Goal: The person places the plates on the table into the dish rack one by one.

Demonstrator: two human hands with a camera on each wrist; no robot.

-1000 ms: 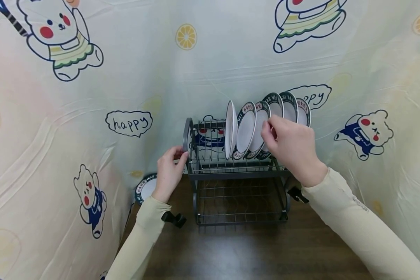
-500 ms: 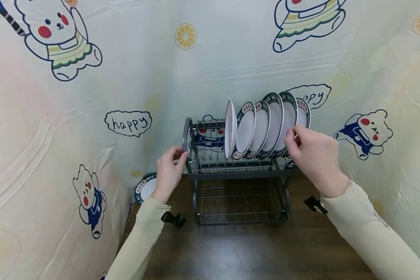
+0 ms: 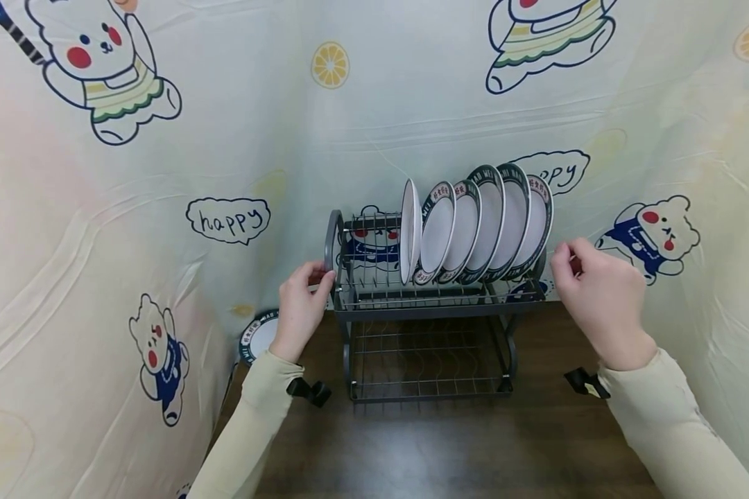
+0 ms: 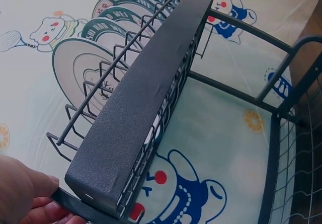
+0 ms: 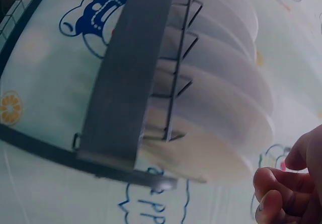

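My left hand [image 3: 304,305] grips the left side frame of a dark two-tier dish rack [image 3: 424,313]; in the left wrist view its thumb and fingers [image 4: 30,183] pinch the frame's lower bar. Several white plates with dark green patterned rims stand on edge in the upper tier. The leftmost plate [image 3: 411,232] is nearly upright and edge-on, while the others lean. Just right of the rightmost plate [image 3: 533,225], apart from it, hovers my right hand [image 3: 605,301], loosely curled around nothing. Its fingers [image 5: 274,183] show beside the plates in the right wrist view.
Another rimmed plate [image 3: 261,338] lies behind my left wrist, partly hidden. The rack's lower tier [image 3: 431,397] bears no dishes. It stands on a dark wooden table [image 3: 437,450], against a printed cloth [image 3: 374,111] hung behind and at both sides.
My right hand has moved right and slightly down, from in front of the plates to beyond the rack's right end. The left hand stays on the frame. The plates look unmoved.
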